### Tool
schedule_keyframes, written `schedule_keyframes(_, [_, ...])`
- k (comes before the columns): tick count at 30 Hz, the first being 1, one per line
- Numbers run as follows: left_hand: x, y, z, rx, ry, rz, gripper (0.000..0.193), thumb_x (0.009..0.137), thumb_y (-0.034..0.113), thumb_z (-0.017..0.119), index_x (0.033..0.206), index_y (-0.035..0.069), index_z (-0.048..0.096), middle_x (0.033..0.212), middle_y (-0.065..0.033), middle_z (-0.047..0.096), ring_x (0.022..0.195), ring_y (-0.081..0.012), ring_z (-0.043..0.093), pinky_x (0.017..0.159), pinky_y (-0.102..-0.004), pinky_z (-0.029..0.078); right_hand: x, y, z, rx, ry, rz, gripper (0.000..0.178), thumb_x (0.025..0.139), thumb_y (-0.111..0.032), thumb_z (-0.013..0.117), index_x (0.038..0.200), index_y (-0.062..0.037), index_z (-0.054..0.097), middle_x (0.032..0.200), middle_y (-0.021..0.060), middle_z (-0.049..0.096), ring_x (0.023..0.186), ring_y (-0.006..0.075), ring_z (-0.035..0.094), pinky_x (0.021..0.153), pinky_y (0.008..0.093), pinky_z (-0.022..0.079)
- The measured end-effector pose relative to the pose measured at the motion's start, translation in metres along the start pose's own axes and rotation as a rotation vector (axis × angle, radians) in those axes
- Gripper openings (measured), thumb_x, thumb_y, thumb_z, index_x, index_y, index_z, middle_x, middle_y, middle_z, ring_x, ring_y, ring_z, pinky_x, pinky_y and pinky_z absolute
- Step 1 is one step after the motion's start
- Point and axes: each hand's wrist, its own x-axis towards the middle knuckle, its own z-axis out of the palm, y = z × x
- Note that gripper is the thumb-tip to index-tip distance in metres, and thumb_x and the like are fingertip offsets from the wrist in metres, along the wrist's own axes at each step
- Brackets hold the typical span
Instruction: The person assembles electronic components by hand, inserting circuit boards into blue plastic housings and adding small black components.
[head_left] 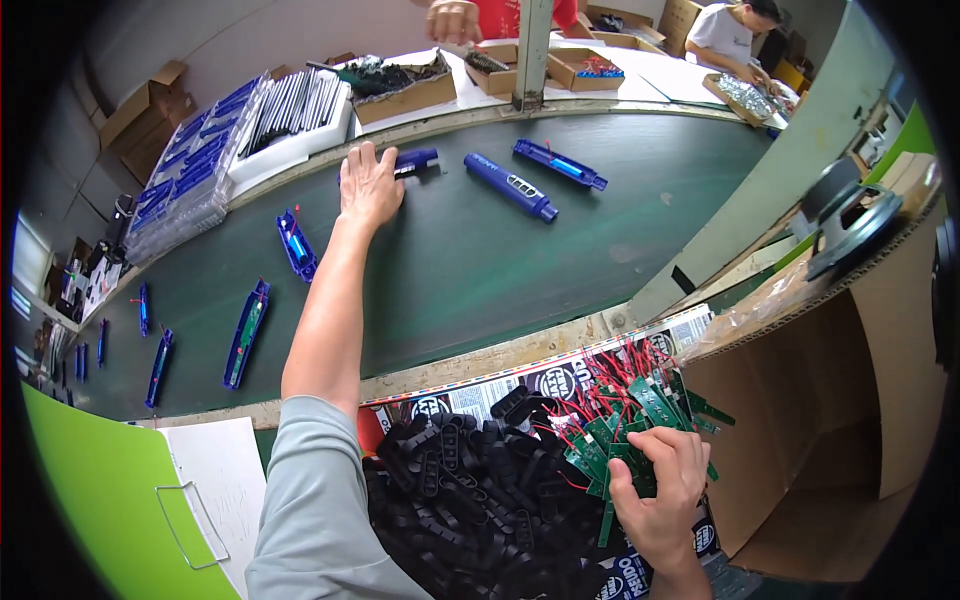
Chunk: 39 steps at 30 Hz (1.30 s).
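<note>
My left hand is stretched out over the green conveyor belt, its fingers wrapped round a dark blue tube-shaped casing. One end of that casing sticks out to the right of the fingers. Low on the right, my right hand hovers over or touches a pile of green circuit boards with red wires. Its thumb and bent index finger are apart, with green board showing between them. Left of the boards lies a heap of black plastic parts.
On the belt lie a closed blue casing and several open half casings. Beyond it stand clear trays and open cartons. A cardboard box and post bound the right. Two other people work across the belt.
</note>
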Motion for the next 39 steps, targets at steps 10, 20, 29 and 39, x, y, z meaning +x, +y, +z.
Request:
schedule_keyframes(10, [-0.063,0.013,-0.048,-0.349,-0.034,0.220,0.026,0.094,0.017,0.071,0.110,0.003,0.056,0.106,-0.0200,0.066,0.103,-0.0409,0.065,0.087,-0.0506,0.053,-0.008,0.004,-0.002,0.027,0.040,-0.064,0.033,0.077,-0.013,0.083,0.107,-0.0069,0.071,0.102,0.0066,0.066,0.091,0.0262,0.061,0.081,0.0403,0.041])
schedule_keyframes(20, [-0.194,0.052,-0.202,-0.841,-0.104,0.244,0.056,0.082,0.009,0.087,0.128,0.000,0.057,0.090,-0.0008,0.052,0.079,-0.0094,0.049,0.070,-0.0248,0.042,-0.006,-0.007,0.000,0.041,0.057,-0.241,0.026,0.081,-0.010,0.081,0.105,-0.0057,0.071,0.099,0.0066,0.067,0.090,0.0256,0.062,0.080,0.0401,0.041])
schedule_keyframes(29, [-0.296,0.054,-0.240,-1.491,-0.408,-0.100,0.029,0.098,0.008,0.069,0.119,0.005,0.049,0.099,-0.0052,0.061,0.078,-0.0097,0.061,0.070,-0.0262,0.052,0.006,-0.029,0.028,-0.112,-0.202,-0.483,0.028,0.080,-0.011,0.074,0.108,-0.0059,0.072,0.104,0.0057,0.070,0.107,0.0268,0.060,0.093,0.0414,0.044])
schedule_keyframes(39, [-0.316,0.073,-0.233,-1.704,-0.430,-0.184,0.036,0.106,0.003,0.051,0.142,-0.001,0.046,0.112,-0.0119,0.068,0.087,-0.0121,0.067,0.080,-0.0282,0.056,0.010,-0.032,0.019,-0.056,-0.071,-0.518,0.007,0.088,-0.011,0.070,0.093,-0.0077,0.067,0.092,0.0056,0.071,0.090,0.0237,0.067,0.086,0.0400,0.046])
